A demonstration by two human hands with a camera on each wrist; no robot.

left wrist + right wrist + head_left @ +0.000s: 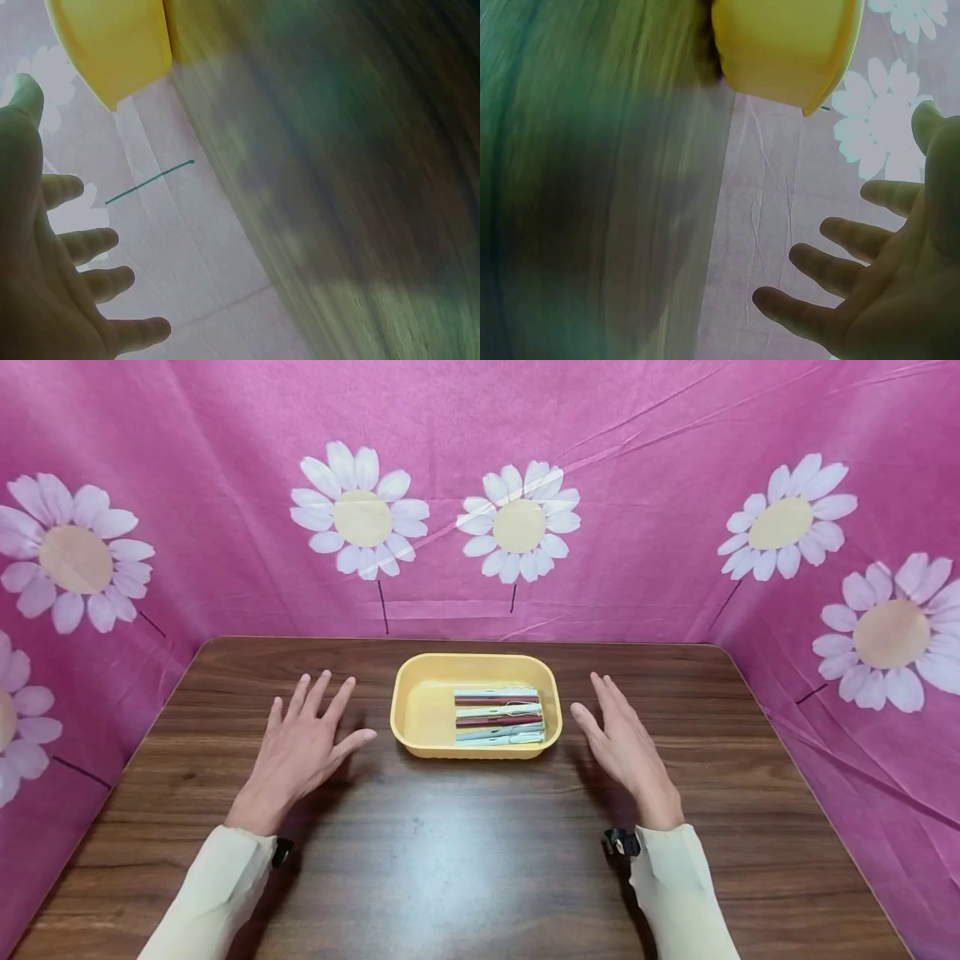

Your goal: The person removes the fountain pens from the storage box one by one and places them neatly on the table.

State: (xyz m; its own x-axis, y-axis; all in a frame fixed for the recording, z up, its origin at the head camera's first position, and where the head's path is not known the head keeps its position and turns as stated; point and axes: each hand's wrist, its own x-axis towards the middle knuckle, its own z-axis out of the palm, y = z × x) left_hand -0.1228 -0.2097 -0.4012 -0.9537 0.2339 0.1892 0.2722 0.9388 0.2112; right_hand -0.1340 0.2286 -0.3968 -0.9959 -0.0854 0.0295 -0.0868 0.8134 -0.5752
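A yellow plastic basin (pixel 423 747) with rounded corners stands toward the far side of the table. Several pens (pixel 498 717), white, dark red and pale blue-grey, lie side by side in its right part. To the basin's left is my left hand (pixel 303 752), fingers spread and straight, holding nothing. My right hand (pixel 622 747) is off the basin's right side, its fingers extended and also without anything in them. Both wrist views catch the basin's outer wall (pixel 120 45), apart from the left fingers (pixel 90 244) and the right fingers (pixel 840 262).
The brown wood-grain table (pixel 420 860) has its far edge just behind the basin. A pink cloth (pixel 465 410) with large white flowers hangs behind and on both sides. A small black device (pixel 621 842) is worn at the right wrist, and another (pixel 282 852) at the left.
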